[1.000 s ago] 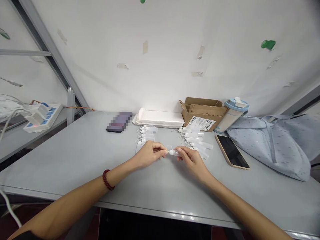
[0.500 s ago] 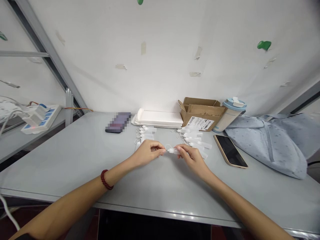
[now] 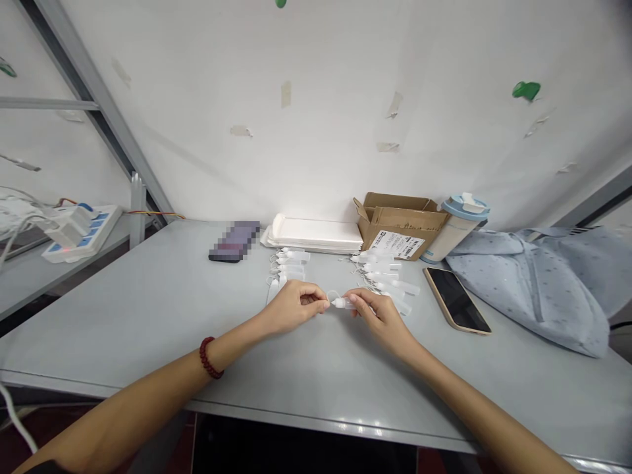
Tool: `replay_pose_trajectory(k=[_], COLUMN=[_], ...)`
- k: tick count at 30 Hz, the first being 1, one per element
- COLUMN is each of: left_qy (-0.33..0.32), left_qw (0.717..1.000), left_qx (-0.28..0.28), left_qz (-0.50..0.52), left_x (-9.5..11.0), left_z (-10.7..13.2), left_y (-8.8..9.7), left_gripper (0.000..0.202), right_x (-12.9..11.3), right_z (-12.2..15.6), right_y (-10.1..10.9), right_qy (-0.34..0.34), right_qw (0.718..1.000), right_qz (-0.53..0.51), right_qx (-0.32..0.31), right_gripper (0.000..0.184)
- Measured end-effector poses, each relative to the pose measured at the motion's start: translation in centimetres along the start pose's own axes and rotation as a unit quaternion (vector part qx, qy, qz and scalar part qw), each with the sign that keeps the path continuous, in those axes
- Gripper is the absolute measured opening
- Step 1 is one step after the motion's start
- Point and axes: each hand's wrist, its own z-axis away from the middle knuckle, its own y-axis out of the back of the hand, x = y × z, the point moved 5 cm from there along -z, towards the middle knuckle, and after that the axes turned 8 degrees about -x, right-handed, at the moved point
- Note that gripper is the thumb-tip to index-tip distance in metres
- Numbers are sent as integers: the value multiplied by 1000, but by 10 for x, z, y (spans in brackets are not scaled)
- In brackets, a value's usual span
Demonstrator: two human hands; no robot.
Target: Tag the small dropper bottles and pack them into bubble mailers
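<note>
A small translucent dropper bottle (image 3: 341,303) lies sideways above the table, its white neck and pointed tip facing left. My right hand (image 3: 379,316) is closed around its body with thumb and fingers. At the tip, my left hand (image 3: 295,308) is closed in a pinch; whatever sits between its fingertips is too small to make out. A thin pale loop arches over the bottle's neck between the two hands. Several similar dropper bottles (image 3: 390,275) lie in a group behind my right hand. Another row of dropper bottles (image 3: 291,268) lies behind my left hand, which partly hides it.
Flat white packages (image 3: 316,232) are stacked at the wall, beside an open cardboard box (image 3: 397,227). A blue-lidded cup (image 3: 454,227), a phone (image 3: 458,301) and a light blue bag (image 3: 538,286) stand or lie right. A dark, partly blurred device (image 3: 234,241) lies left; a power strip (image 3: 83,234) sits farther left.
Both hands and the bottle stay nearly in place, still meeting at the tip. The whole view has shifted very slightly.
</note>
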Motion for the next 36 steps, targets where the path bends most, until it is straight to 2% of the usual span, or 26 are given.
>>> replay_pose_trajectory(k=[12, 29, 32, 36], left_qy=[-39, -33, -34, -33], left_qw=[991, 987, 987, 982], left_qx=[-5, 2, 14, 67], left_qz=[-131, -157, -158, -176], left_x=[3, 6, 9, 10], left_z=[-1, -3, -3, -3], left_y=[1, 8, 14, 32], left_gripper=[18, 18, 18, 19], right_x=[-5, -5, -7, -2], right_z=[1, -2, -1, -2], right_y=[2, 0, 1, 7], right_qy=[17, 12, 14, 38], right_qw=[999, 999, 999, 993], right_qz=[21, 28, 40, 108], right_qx=[-17, -22, -23, 24], right_gripper=[30, 30, 28, 24])
